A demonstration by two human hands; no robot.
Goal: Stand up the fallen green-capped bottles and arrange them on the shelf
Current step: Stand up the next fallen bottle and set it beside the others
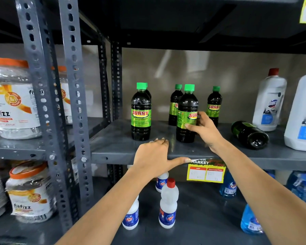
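Several dark bottles with green caps and green SUNNY labels stand on the grey shelf (113, 144). One upright bottle (141, 112) is at the left, with another hidden close behind it. My right hand (204, 129) grips the front middle bottle (186, 106), which stands upright. Two more stand behind it (175, 103) (214, 105). One bottle (249, 134) lies on its side to the right, its base toward me and its cap hidden. My left hand (155, 157) rests flat on the shelf's front edge, holding nothing.
Two large white jugs (269, 101) (300, 112) stand at the shelf's right end. A yellow price tag (206, 171) hangs from the front edge. Small white bottles (168, 204) and blue bottles (227, 185) stand on the shelf below. Orange-lidded jars (12, 98) fill the left rack behind steel uprights (44, 85).
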